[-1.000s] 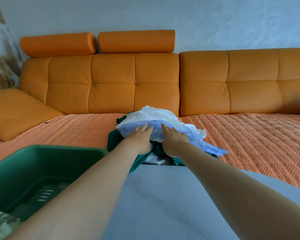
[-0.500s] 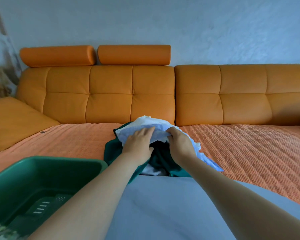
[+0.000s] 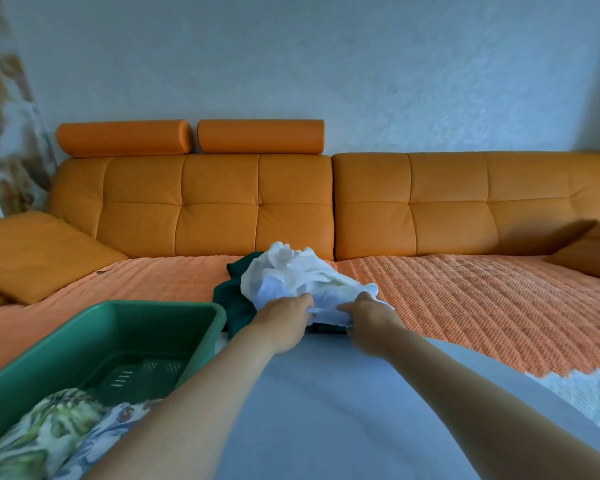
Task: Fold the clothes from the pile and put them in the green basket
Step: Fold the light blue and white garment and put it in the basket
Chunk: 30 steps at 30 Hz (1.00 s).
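Left hand (image 3: 284, 320) pinches the near hem of the white garment (image 3: 291, 271), fingers curled into the fabric; right hand (image 3: 368, 315) grasps the same hem just beside it, thumb over the cloth. One second ago I had both hands flat on top of this garment with fingers straight; they have since closed on it and drawn it toward the table edge, and the cloth, then spread smooth, now stands bunched and creased. At far left, the green basket (image 3: 146, 306) is rigid plastic with a rounded rim and a slotted floor; a folded floral cloth (image 3: 49, 431) lies in its near corner, more of it visible than before. A dark green garment (image 3: 234, 296), soft and matte, sits under the white one, touching the basket's far right corner. The pile rests where the smooth grey table (image 3: 326, 410) meets the sofa seat. Behind it, the orange sofa (image 3: 222, 202) has a tufted, leather-like back, and its seat carries a quilted orange cover (image 3: 465, 299) with ribbed diagonal stitching. Open table surface lies between and below my forearms. To the right, the cover's scalloped edge overlaps the table's far corner.
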Tool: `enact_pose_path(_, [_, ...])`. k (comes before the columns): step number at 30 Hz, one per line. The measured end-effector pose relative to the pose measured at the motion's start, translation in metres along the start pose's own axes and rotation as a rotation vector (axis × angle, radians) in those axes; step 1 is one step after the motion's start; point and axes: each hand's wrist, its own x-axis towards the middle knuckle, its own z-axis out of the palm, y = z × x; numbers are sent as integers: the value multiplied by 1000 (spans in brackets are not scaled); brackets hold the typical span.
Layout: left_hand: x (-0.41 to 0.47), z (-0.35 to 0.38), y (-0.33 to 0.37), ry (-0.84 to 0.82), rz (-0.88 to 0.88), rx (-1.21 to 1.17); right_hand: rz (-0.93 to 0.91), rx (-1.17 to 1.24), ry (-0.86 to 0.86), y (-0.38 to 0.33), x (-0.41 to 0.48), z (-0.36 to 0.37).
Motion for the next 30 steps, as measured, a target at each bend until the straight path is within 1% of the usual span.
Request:
enact_pose_path(2, [-23,6,12,-59,-12,-13,-9,-72,-1,5,-29,5])
enact_pose_path(4, [-45,11,26,-115,-8,4,-25,-144,36,7,-58,13])
enact_pose_path(7, [-79,19,39,-213,-29,24,-116,-140,21,8,-98,26])
enact_pose_path(10, [-112,27,42,-300,-70,-65,-65,-25,-135,3,-139,29])
enact_pose_path(12, [-133,30,44,-355,-74,-79,-63,-2,-210,-2,-163,29])
enact_pose_path(14, [-154,31,52,-460,-61,-40,-89,14,-250,-8,-183,27])
enact_pose_path(15, [-164,31,57,-527,-70,-48,-96,80,-303,-11,-192,24])
enact_pose_path(16, [-173,30,61,-590,-101,-108,-94,200,-393,-15,-199,20])
enact_pose_path(17, [-179,32,63,-629,-158,-244,-85,351,-504,-19,-206,15])
enact_pose_path(18, [-185,32,65,-630,-209,-414,-71,485,-581,-23,-210,11])
enact_pose_path(19, [-188,35,65,-575,-225,-563,-70,564,-585,-25,-213,9])
enact_pose_path(20, [-190,37,63,-466,-197,-620,-77,584,-512,-24,-214,11])
enact_pose_path(21, [-188,40,58,-319,-149,-558,-85,528,-368,-20,-212,14])
enact_pose_path(23, [-182,45,48,-71,-72,-291,-112,334,-63,-6,-203,25])
enact_pose_path(24, [-181,45,45,2,-28,-194,-127,290,25,0,-199,30])
enact_pose_path(25, [-176,46,43,34,8,-122,-139,268,62,5,-194,34])
enact_pose_path(26, [-173,46,42,28,29,-51,-148,243,71,9,-190,36])
enact_pose_path(28, [-164,50,40,-48,18,85,-156,121,71,14,-180,38])
enact_pose_path(30, [-154,57,33,-68,-34,92,-141,-3,42,15,-172,37])
